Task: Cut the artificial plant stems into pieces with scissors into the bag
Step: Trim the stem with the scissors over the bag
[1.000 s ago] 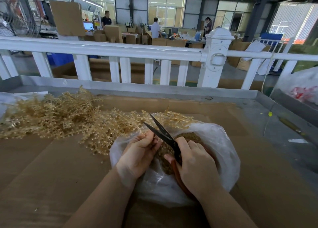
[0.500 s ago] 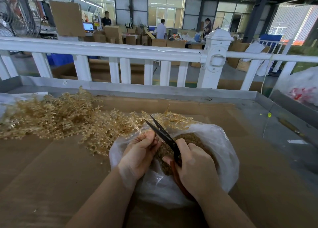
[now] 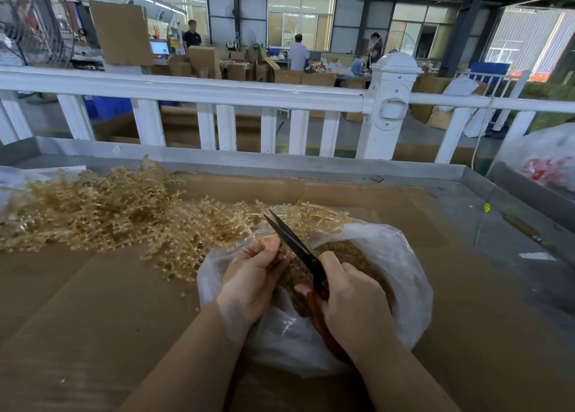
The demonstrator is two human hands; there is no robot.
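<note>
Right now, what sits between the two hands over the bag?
In the head view, the dark blades of the scissors run between the left hand and right hand, above the cut pieces in the plastic bag.

A white railing fronts a workshop — stacked cardboard boxes, tall bright windows behind.

Left hand pinches with curled fingers; right hand grips, forearms converging.

Tan stems heaped left, scissors over clear bag
</note>
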